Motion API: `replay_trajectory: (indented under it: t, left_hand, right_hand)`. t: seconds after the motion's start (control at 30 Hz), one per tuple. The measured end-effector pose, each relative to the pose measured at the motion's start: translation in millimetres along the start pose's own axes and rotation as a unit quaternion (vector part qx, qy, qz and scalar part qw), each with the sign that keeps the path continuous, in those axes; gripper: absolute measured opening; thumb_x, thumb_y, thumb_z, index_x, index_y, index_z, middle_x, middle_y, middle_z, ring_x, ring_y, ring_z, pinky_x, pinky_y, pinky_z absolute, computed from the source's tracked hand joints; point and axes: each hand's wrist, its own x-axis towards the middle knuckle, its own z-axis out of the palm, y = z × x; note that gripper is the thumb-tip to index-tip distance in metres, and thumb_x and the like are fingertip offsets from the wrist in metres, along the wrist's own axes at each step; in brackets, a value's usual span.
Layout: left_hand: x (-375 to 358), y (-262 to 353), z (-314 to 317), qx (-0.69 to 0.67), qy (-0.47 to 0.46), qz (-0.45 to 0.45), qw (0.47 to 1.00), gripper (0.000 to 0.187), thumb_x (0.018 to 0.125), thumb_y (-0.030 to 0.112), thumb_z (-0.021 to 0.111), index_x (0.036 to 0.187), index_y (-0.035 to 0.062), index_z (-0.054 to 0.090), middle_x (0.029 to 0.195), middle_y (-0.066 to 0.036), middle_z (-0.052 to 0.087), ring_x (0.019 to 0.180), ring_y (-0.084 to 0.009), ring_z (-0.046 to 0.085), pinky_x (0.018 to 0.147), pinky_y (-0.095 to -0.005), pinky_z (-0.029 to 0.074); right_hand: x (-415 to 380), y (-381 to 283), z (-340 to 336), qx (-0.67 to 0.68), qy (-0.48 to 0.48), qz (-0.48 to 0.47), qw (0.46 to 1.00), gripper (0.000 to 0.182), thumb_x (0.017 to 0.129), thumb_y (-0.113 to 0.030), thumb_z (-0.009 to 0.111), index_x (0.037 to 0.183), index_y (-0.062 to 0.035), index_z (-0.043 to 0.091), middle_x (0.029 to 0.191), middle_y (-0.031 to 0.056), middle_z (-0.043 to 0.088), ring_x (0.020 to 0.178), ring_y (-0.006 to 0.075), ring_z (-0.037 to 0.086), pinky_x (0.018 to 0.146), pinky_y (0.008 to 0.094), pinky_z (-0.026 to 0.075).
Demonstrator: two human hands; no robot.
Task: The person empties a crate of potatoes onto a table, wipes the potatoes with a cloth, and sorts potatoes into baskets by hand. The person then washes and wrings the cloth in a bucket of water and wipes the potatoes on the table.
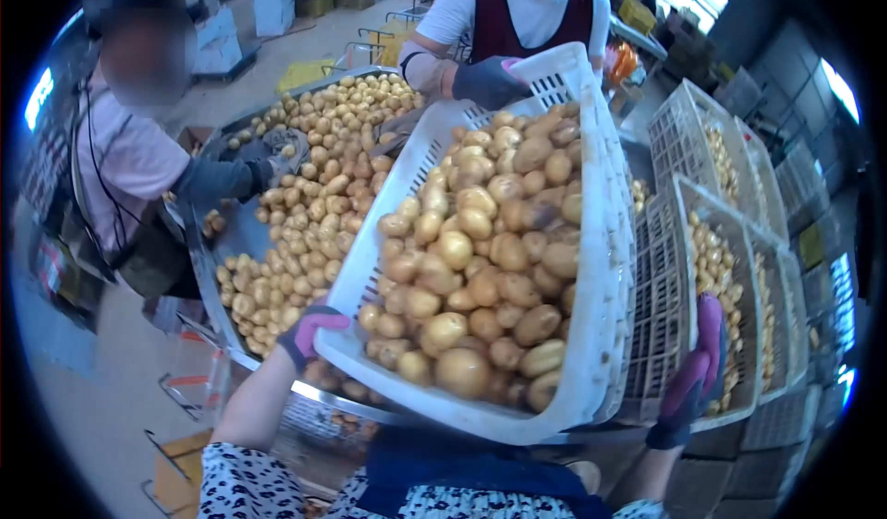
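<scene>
A white plastic crate (545,427) full of potatoes (476,283) is tilted in front of me, over the edge of a metal sorting table (214,283). My left hand (314,332), in a pink and dark glove, grips its near left corner. My right hand (695,371), gloved alike, is away from this crate. Its fingers are stretched upward beside a slatted crate of potatoes (682,207) on the right. The far end of the tilted crate is held by a co-worker's gloved hand (490,82).
Loose potatoes (319,200) cover much of the sorting table. At left, another person (139,150) reaches a gloved hand (285,152) among them. More filled crates (707,140) stand at right. Yellow crates (305,74) sit on the floor behind.
</scene>
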Motion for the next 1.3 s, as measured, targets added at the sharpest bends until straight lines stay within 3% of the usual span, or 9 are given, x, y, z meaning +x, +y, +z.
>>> replay_trajectory:
  t: [0.1,0.23,0.53,0.73,0.83,0.93,1.0,1.07,1.3]
  left_hand:
    - [-0.4,6.5,26.8,-0.027,0.080,0.052,0.995,0.053,0.077,0.010,0.061,0.127,0.0039,0.044,0.115,-0.008,0.054,0.106,-0.0189,0.053,0.088,-0.0302,0.045]
    - [-4.4,0.8,30.3,0.044,0.225,0.101,0.968,0.043,0.084,0.016,0.060,0.123,0.0037,0.047,0.113,-0.005,0.054,0.105,-0.0141,0.051,0.088,-0.0271,0.043]
    - [14.0,-0.5,44.1,0.105,0.216,0.111,0.964,0.036,0.089,0.020,0.056,0.120,0.0026,0.050,0.112,-0.004,0.055,0.105,-0.0122,0.049,0.089,-0.0269,0.041]
    - [48.5,-37.9,75.3,0.057,0.226,-0.001,0.972,0.055,0.093,0.035,0.047,0.135,0.0026,0.035,0.133,-0.010,0.042,0.121,-0.0177,0.039,0.100,-0.0303,0.033]
    - [72.2,-51.4,91.4,0.201,0.220,-0.019,0.955,0.055,0.094,0.037,0.043,0.135,0.0004,0.034,0.136,-0.014,0.040,0.126,-0.0199,0.036,0.104,-0.0303,0.028]
    - [108.5,-186.9,68.7,0.239,0.086,0.158,0.954,0.052,0.093,0.032,0.049,0.134,0.0030,0.037,0.134,-0.013,0.041,0.122,-0.0183,0.039,0.101,-0.0325,0.033]
    - [138.4,-362.0,86.9,0.370,0.109,-0.026,0.922,0.049,0.091,0.027,0.053,0.130,0.0009,0.041,0.131,-0.014,0.043,0.118,-0.0178,0.042,0.100,-0.0339,0.034]
    - [124.3,-286.5,136.0,0.208,0.026,0.002,0.978,0.048,0.090,0.027,0.052,0.130,0.0008,0.041,0.131,-0.014,0.043,0.118,-0.0184,0.042,0.100,-0.0344,0.034]
    - [150.3,-276.5,187.8,0.105,-0.030,0.002,0.994,0.047,0.090,0.026,0.051,0.129,0.0001,0.042,0.132,-0.014,0.043,0.118,-0.0206,0.041,0.101,-0.0363,0.033]
  right_hand:
    - [-42.7,98.4,28.8,0.332,0.010,0.291,0.897,0.064,0.090,-0.052,0.036,0.132,-0.0034,0.041,0.135,0.0118,0.040,0.122,0.0229,0.041,0.103,0.0391,0.032]
    - [-92.8,78.4,80.6,0.348,-0.004,0.347,0.871,0.063,0.091,-0.050,0.035,0.132,-0.0028,0.040,0.135,0.0124,0.040,0.122,0.0233,0.040,0.103,0.0390,0.031]
    - [-19.1,33.6,86.0,0.229,-0.014,0.314,0.921,0.061,0.091,-0.046,0.035,0.132,-0.0016,0.039,0.135,0.0135,0.040,0.124,0.0241,0.039,0.104,0.0390,0.030]
    - [33.0,61.3,52.3,0.130,-0.001,0.252,0.959,0.059,0.091,-0.043,0.035,0.133,-0.0007,0.038,0.135,0.0144,0.040,0.125,0.0247,0.038,0.105,0.0389,0.028]
    - [63.2,53.6,42.9,0.077,-0.014,0.226,0.971,0.059,0.092,-0.042,0.035,0.133,-0.0002,0.038,0.136,0.0148,0.039,0.125,0.0250,0.038,0.105,0.0389,0.028]
    - [85.7,38.5,31.9,0.024,-0.014,0.201,0.979,0.058,0.092,-0.040,0.034,0.133,0.0002,0.037,0.136,0.0152,0.039,0.126,0.0253,0.037,0.106,0.0389,0.027]
    - [97.4,25.4,25.3,-0.012,-0.015,0.179,0.984,0.057,0.092,-0.039,0.034,0.133,0.0005,0.037,0.136,0.0154,0.039,0.126,0.0255,0.037,0.106,0.0388,0.027]
    - [109.8,12.4,18.0,-0.048,-0.021,0.160,0.986,0.057,0.092,-0.038,0.034,0.133,0.0008,0.037,0.136,0.0157,0.039,0.126,0.0257,0.037,0.106,0.0388,0.026]
    - [128.8,-34.7,-1.2,-0.154,-0.043,0.101,0.982,0.055,0.092,-0.035,0.034,0.133,0.0018,0.036,0.136,0.0166,0.039,0.127,0.0263,0.036,0.107,0.0388,0.025]
